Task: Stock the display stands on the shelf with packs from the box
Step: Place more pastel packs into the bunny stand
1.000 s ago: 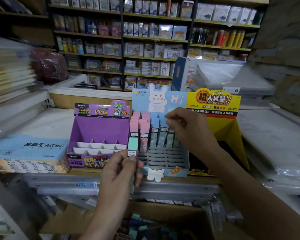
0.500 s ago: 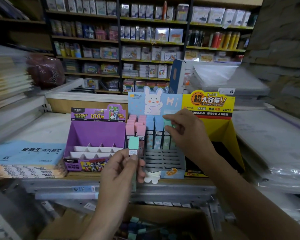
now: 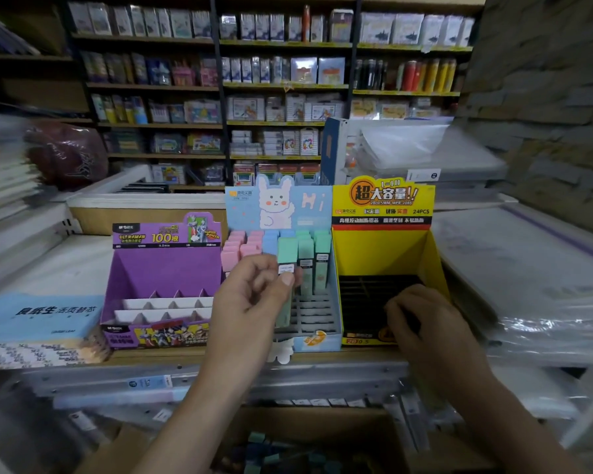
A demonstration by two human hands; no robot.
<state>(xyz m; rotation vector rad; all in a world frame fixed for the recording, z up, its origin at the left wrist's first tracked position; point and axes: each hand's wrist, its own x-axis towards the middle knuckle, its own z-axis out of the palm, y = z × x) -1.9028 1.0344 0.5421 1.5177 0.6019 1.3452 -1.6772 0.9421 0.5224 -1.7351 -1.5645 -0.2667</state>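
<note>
Wooden shelf (image 3: 185, 356) with cardboard stands (image 3: 165, 275); left hand (image 3: 250, 309) around a slim mint rectangular pack (image 3: 287, 251), right hand (image 3: 421, 319) curled, grasp unclear.

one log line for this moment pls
left hand: pinches green pack in front of blue stand | right hand: fingers curled, nothing seen in it, at yellow stand front | purple stand: no packs seen

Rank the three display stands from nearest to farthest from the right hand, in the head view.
1. Yellow display stand: rightmost, right hand at its front.
2. Blue bunny display stand: middle.
3. Purple Ultraman display stand: leftmost.
</note>
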